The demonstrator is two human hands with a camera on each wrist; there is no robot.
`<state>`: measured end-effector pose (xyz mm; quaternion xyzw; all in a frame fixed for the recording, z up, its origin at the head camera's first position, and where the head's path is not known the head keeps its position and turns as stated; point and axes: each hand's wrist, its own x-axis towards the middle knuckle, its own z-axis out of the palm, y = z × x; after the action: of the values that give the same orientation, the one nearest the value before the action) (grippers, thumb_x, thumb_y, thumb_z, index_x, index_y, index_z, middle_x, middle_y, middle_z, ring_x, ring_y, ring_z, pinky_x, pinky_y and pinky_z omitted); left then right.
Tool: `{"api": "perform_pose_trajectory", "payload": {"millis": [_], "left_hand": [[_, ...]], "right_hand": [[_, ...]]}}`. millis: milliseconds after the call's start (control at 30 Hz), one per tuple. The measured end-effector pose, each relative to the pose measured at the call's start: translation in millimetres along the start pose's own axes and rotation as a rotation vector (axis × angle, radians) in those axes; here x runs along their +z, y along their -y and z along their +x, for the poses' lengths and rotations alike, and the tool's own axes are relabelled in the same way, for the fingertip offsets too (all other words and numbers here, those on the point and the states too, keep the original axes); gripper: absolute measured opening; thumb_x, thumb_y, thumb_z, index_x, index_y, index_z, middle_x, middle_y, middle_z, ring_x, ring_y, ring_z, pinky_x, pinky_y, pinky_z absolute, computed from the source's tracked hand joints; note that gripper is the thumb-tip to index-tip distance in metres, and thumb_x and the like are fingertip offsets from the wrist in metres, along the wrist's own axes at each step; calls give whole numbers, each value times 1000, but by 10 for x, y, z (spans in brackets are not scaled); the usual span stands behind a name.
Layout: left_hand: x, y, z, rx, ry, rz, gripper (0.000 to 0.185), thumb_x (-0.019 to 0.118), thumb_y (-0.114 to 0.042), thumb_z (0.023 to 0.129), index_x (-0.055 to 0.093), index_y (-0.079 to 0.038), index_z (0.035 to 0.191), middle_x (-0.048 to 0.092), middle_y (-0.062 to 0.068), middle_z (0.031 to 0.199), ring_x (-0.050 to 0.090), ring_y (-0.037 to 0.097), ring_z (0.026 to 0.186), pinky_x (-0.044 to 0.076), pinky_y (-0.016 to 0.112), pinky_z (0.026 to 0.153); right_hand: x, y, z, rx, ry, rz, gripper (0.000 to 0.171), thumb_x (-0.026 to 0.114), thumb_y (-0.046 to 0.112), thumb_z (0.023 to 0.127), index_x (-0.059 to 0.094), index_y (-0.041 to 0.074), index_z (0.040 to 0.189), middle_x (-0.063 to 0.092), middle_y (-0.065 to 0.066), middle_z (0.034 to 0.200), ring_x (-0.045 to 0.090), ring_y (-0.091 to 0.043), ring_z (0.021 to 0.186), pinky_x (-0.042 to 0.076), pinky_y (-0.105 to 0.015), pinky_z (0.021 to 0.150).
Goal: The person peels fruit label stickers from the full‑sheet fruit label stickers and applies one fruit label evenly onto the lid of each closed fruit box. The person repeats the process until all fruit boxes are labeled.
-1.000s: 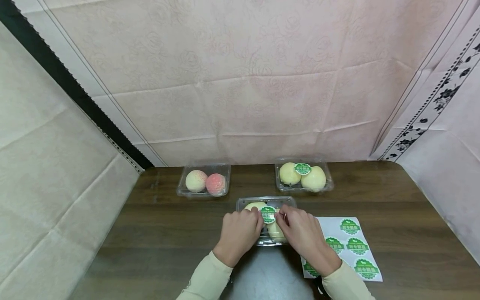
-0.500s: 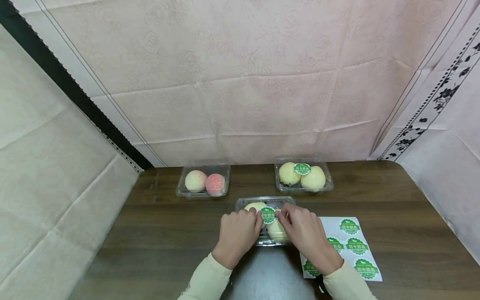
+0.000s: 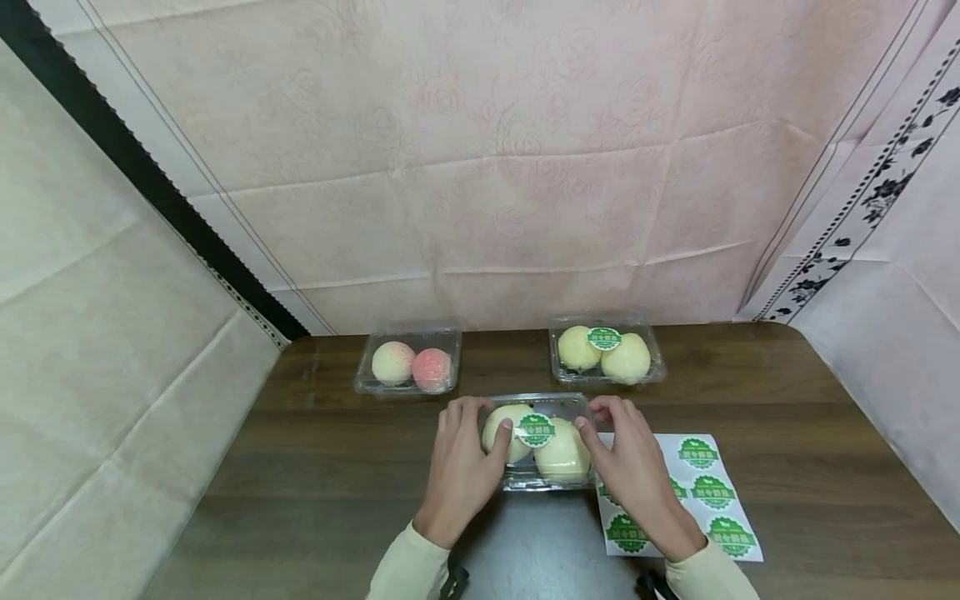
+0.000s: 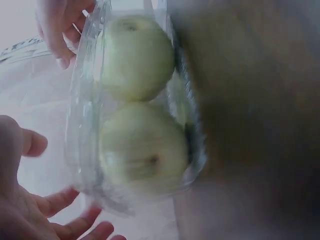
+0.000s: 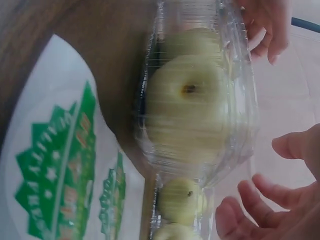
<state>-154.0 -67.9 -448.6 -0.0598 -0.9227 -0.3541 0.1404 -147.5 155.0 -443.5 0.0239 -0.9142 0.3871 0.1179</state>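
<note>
While the sticker (image 3: 536,430) is sitting flat on the lid, the work appears to be passing from labelling to handling the box (image 3: 542,485). The left hand (image 3: 459,467) is resting against the box's left side with its thumb on the lid just beside the sticker. The right hand (image 3: 633,471) is touching the right side. Both hands are lying wide, fingers relaxed and spread rather than clamped, as the wrist views are also showing. Any lift would call for even pressure from both sides, since the thin clear walls are likely to flex.

The box is lying on the table (image 3: 825,433), near the front edge, just left of the sheet (image 3: 667,454) of green stickers. It is clear plastic, closed, and holding 2 pale yellow fruits (image 3: 562,454) side by side.
</note>
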Motion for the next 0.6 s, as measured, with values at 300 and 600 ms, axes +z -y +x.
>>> {"api": "perform_pose_trajectory", "payload": {"millis": [300,600], "left_hand": [[143,51,-60,-100,77,-109,90,74,-52,95,37,-4,161,36,19,165,37,36,151,43,58,114],[246,55,-21,-229,88,-218,108,74,-57,93,19,1,166,25,26,169,40,47,148,41,63,114]], "right_hand": [[82,-31,7,57,135,78,61,66,29,106,44,-3,153,45,-28,153,45,-46,142,42,-65,110],[184,-20,39,160,231,175,92,61,49,106,17,-8,163,20,-36,166,28,-55,151,33,-70,117]]}}
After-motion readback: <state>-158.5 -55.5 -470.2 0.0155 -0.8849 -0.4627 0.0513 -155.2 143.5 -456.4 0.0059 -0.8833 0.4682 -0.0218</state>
